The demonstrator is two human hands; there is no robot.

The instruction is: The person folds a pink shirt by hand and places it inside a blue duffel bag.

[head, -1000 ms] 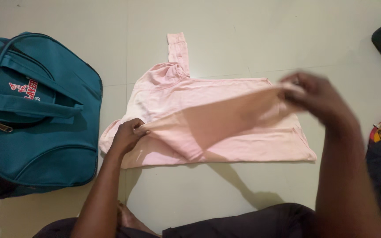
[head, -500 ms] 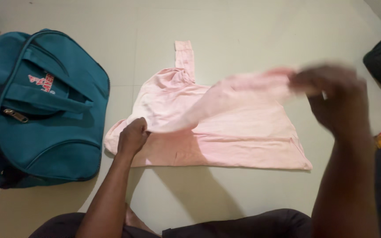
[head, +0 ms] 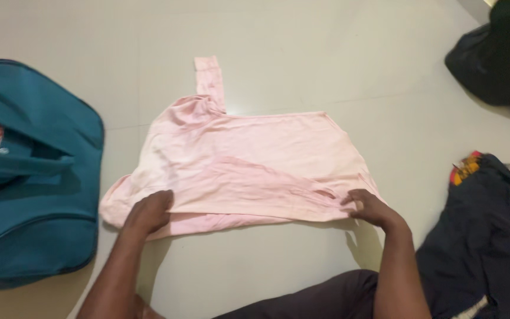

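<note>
Now the left hand (head: 149, 214) presses fingers flat on the pink shirt's (head: 249, 162) near-left edge; the right hand (head: 368, 207) pinches its near-right corner. Shirt spread on the floor (head: 302, 53); teal bag (head: 25, 177) left.

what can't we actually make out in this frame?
- Head view: the teal bag is cut off by the left edge; its front is only partly seen.
- Dark clothes run off the right and bottom edges; garment type unclear.
- Black item, top right, is cropped by the corner.
- Left hand and right hand press on the pink garment; palms and fabric beneath are hidden.
</note>
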